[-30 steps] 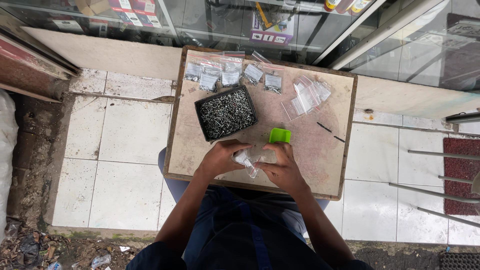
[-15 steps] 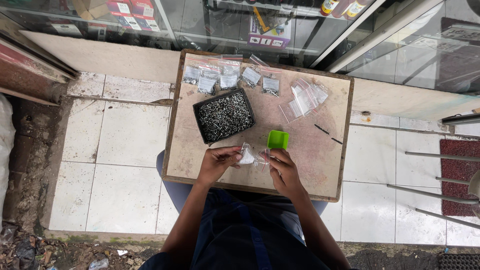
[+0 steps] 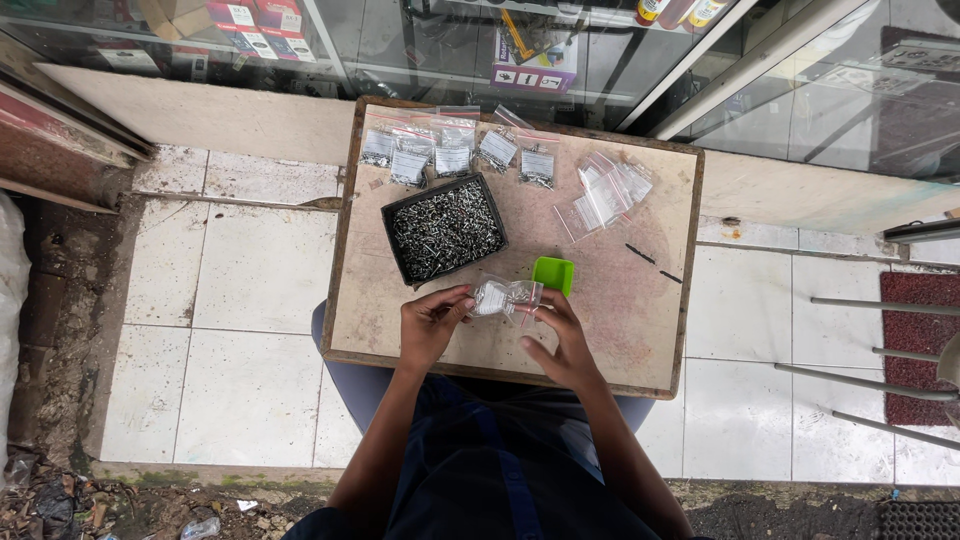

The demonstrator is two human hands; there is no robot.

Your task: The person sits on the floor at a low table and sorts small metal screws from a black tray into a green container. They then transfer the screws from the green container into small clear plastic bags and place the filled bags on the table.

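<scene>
Both my hands hold one small clear plastic bag [image 3: 505,297] with small metal screws inside, just above the near part of a wooden board [image 3: 640,330]. My left hand [image 3: 432,322] pinches its left end and my right hand [image 3: 556,335] pinches its right end. Right behind the bag stands a small green cup [image 3: 553,274]. A black tray [image 3: 445,228] full of small metal screws lies to the left of the cup. Filled bags [image 3: 455,150] lie in a row along the far edge, and empty clear bags [image 3: 603,192] are heaped at the far right.
The board rests over my lap above white floor tiles [image 3: 240,330]. Two dark thin pieces [image 3: 650,261] lie on its right part. A glass shop counter [image 3: 450,45] stands behind, metal chair legs [image 3: 850,380] and a red mat [image 3: 920,340] at the right, dirt and litter at the left.
My hands have lifted the bag a little farther from me, towards the green cup, and stretched it out between the fingers. The camera view has shifted slightly.
</scene>
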